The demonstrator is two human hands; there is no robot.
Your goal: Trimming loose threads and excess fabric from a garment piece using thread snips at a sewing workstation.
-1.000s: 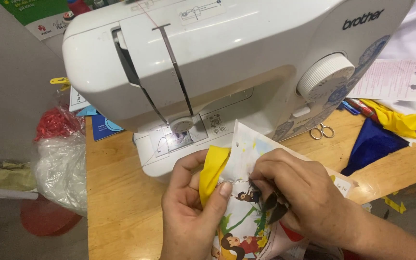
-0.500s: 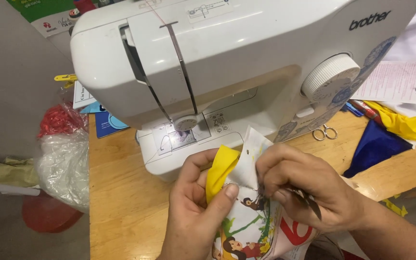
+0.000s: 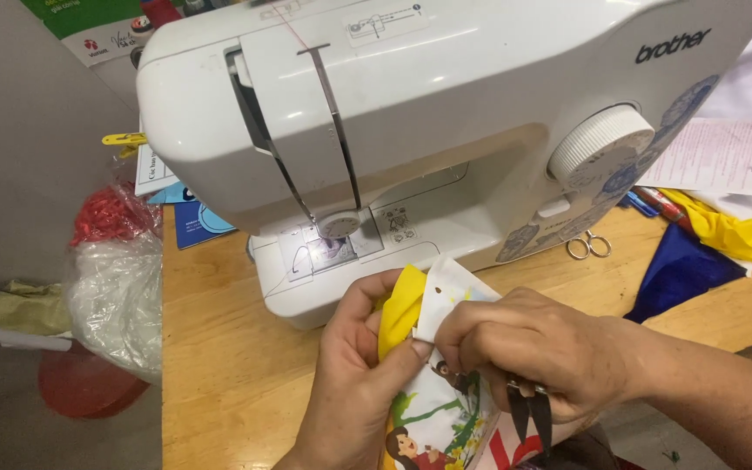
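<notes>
My left hand (image 3: 350, 392) pinches a yellow strip of fabric (image 3: 399, 309) against a white printed cloth with cartoon figures (image 3: 446, 409). My right hand (image 3: 541, 348) grips the same cloth at its upper edge and also carries a small black thread snip (image 3: 528, 416) against the palm. Both hands sit just in front of the white sewing machine (image 3: 411, 113), below its needle plate (image 3: 319, 257).
The machine stands on a wooden table (image 3: 219, 348). Small scissors (image 3: 587, 246), blue fabric (image 3: 681, 270) and yellow fabric (image 3: 724, 231) lie at the right. A clear plastic bag (image 3: 115, 296) with red contents hangs off the left edge, above a red basin (image 3: 80, 383).
Both hands with the cloth have stayed in front of the machine; the yellow strip has been folded closer to the white cloth's edge. The view has shifted slightly.
</notes>
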